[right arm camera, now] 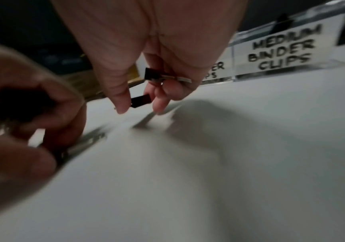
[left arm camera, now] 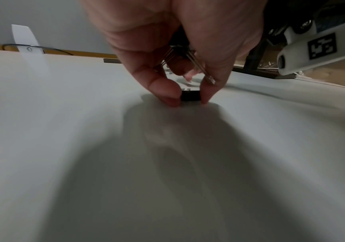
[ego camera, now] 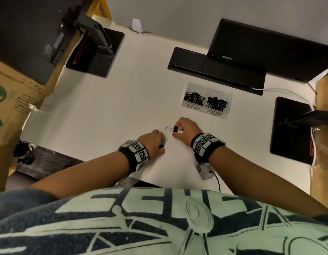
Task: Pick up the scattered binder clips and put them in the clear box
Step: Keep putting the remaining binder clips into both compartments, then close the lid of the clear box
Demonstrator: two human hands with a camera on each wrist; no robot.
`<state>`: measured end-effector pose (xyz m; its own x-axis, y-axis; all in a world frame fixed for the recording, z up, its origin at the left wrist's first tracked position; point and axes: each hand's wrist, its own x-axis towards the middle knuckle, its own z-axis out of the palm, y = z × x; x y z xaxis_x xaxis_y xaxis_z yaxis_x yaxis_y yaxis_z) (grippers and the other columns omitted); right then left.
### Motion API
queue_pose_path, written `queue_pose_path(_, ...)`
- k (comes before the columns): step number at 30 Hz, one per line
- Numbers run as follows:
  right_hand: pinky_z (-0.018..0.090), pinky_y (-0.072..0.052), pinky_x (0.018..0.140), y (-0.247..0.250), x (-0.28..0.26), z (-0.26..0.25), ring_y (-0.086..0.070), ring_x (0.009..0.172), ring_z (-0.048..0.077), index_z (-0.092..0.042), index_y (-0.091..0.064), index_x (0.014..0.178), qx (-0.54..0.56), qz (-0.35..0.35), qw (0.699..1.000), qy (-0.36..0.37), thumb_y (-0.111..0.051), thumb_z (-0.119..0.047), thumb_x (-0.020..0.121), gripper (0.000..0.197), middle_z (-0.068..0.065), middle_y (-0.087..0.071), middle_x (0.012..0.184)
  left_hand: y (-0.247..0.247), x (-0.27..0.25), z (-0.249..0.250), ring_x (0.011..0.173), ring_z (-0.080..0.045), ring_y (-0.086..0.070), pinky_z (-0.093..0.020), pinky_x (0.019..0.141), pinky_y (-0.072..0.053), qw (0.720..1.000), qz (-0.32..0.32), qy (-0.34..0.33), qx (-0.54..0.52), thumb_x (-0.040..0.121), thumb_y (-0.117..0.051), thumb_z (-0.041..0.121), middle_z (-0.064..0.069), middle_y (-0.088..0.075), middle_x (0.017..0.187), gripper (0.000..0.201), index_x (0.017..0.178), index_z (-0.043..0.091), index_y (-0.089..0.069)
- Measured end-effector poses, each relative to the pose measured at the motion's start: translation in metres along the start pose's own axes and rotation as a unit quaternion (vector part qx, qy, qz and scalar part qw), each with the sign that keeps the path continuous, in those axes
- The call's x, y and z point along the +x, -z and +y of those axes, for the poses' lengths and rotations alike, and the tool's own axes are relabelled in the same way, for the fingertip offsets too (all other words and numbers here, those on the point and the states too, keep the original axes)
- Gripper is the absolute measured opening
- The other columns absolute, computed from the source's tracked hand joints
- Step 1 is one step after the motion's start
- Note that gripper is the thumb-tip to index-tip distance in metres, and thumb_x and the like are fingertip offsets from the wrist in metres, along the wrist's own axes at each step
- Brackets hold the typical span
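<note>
- Binder clips first: the left hand (ego camera: 153, 142) has one small black clip (left arm camera: 190, 95) pinched between thumb and a fingertip, right down on the white counter (ego camera: 108, 111). More clips look tucked up in its palm, going by the wire handles poking out in the left wrist view.
- The right hand (ego camera: 185, 130) is doing much the same just beside it. Thumb and forefinger are clamped on a black clip (ego camera: 175, 129) whose wire loop sticks out toward the left hand. The right wrist view shows a second clip (right arm camera: 152, 74) held higher up by the curled fingers.
- So both hands are closed on clips. My read: this is the gathering step, each hand collecting a few before making the trip.
- Pose: both wrists low, palms down, fingers pointing at the counter, forearms angled in so the hands almost meet.
- Out past the right hand, forward and a bit to its outer side, sits the clear box (ego camera: 207, 100). It has two compartments already holding black clips, labelled for small and medium.
- Next move, I reckon: lift, reach forward to the box and drop each clip in the matching side. I can't judge clip sizes from here, so sorting needs a look first.
- Careful with full palms, a loose clip could slip out on the way.
- Beyond the box there's a black keyboard tray thing (ego camera: 214, 69) and a monitor base (ego camera: 97, 52) off past the left hand.
</note>
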<state>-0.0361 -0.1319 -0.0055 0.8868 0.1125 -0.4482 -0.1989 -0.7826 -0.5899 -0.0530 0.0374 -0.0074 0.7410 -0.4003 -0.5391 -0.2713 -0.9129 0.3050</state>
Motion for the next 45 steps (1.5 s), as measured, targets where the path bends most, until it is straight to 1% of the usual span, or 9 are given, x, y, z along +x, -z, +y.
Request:
queue_pose_path(6,0.014,-0.039,0.064,0.062,-0.010,0.015,-0.054,0.085,0.011,-0.017,-0.060,0.109,0.126,0.097,0.985,-0.064,-0.070,-0.014,0.080,0.031,-0.003,-0.059,0.095,0.006,0.011,0.006,0.085,-0.030,-0.057,-0.034,0.071,-0.048,0.999,-0.004,-0.026,-0.043,0.082,-0.058,0.023,-0.009,-0.049,0.107,0.020,0.094,0.008,-0.054)
queue_pose_path(11,0.026,-0.045,0.073,0.117,0.004,0.044,-0.053,0.081,0.014,-0.013,-0.063,0.108,0.074,0.201,0.970,-0.118,-0.067,-0.007,0.078,0.031,-0.001,-0.057,0.089,0.028,0.033,0.022,0.072,-0.025,-0.046,-0.035,0.068,-0.044,0.996,0.023,-0.041,-0.071,0.081,-0.058,0.019,-0.004,-0.040,0.090,0.019,0.076,0.012,-0.041)
queue_pose_path(15,0.025,-0.040,0.073,0.127,0.018,0.051,-0.053,0.088,0.017,-0.016,-0.064,0.110,-0.008,0.167,0.978,-0.125,-0.065,-0.009,0.080,0.030,0.005,-0.061,0.103,0.056,0.056,0.048,0.072,-0.024,-0.047,-0.031,0.065,-0.044,0.992,0.062,-0.071,-0.083,0.081,-0.058,0.017,-0.006,-0.044,0.087,0.018,0.074,0.011,-0.043)
queue_pose_path(18,0.024,-0.042,0.074,0.123,0.028,0.048,-0.057,0.092,0.019,-0.016,-0.067,0.106,-0.039,0.144,0.983,-0.109,-0.063,-0.008,0.083,0.025,0.008,-0.065,0.112,0.080,0.071,0.068,0.072,-0.022,-0.047,-0.025,0.053,-0.035,0.987,0.094,-0.088,-0.091,0.081,-0.059,0.017,-0.007,-0.046,0.086,0.018,0.074,0.011,-0.044)
queue_pose_path(25,0.029,-0.048,0.083,0.123,0.030,0.055,-0.060,0.104,0.027,-0.017,-0.067,0.111,-0.063,0.165,0.980,-0.088,-0.062,-0.002,0.082,0.034,0.011,-0.062,0.116,0.115,0.107,0.111,0.080,-0.022,-0.048,-0.030,0.069,-0.040,0.985,0.112,-0.106,-0.075,0.082,-0.060,0.021,-0.006,-0.045,0.092,0.017,0.081,0.012,-0.046)
queue_pose_path(30,0.020,-0.041,0.082,0.129,0.014,0.066,-0.059,0.105,0.020,-0.018,-0.064,0.116,0.006,0.220,0.972,-0.087,-0.061,-0.001,0.082,0.038,0.007,-0.059,0.120,0.116,0.128,0.139,0.081,-0.023,-0.050,-0.030,0.069,-0.040,0.986,0.116,-0.111,-0.049,0.084,-0.059,0.021,-0.010,-0.048,0.097,0.015,0.084,0.012,-0.047)
queue_pose_path(35,0.019,-0.040,0.080,0.139,-0.004,0.080,-0.051,0.091,0.008,-0.014,-0.065,0.109,0.087,0.289,0.947,-0.105,-0.062,-0.005,0.083,0.027,0.006,-0.060,0.116,0.108,0.145,0.157,0.097,-0.032,-0.058,-0.035,0.077,-0.046,0.987,0.090,-0.131,-0.007,0.085,-0.061,0.019,-0.016,-0.052,0.117,0.029,0.108,0.004,-0.053)
queue_pose_path(41,0.018,-0.039,0.079,0.136,-0.001,0.084,-0.052,0.090,0.008,-0.013,-0.067,0.108,0.066,0.268,0.957,-0.087,-0.064,-0.009,0.084,0.024,0.004,-0.061,0.116,0.098,0.152,0.157,0.095,-0.032,-0.059,-0.033,0.079,-0.048,0.980,0.090,-0.178,-0.011,0.080,-0.071,0.018,-0.014,-0.050,0.118,0.039,0.114,0.008,-0.053)
queue_pose_path(45,0.024,-0.041,0.087,0.126,0.009,0.077,-0.055,0.103,0.021,-0.014,-0.069,0.108,0.033,0.231,0.971,-0.041,-0.066,-0.016,0.084,0.025,0.006,-0.063,0.110,0.096,0.150,0.145,0.101,-0.030,-0.056,-0.035,0.086,-0.049,0.971,0.135,-0.193,-0.038,0.078,-0.072,0.015,-0.014,-0.049,0.118,0.037,0.111,0.007,-0.056)
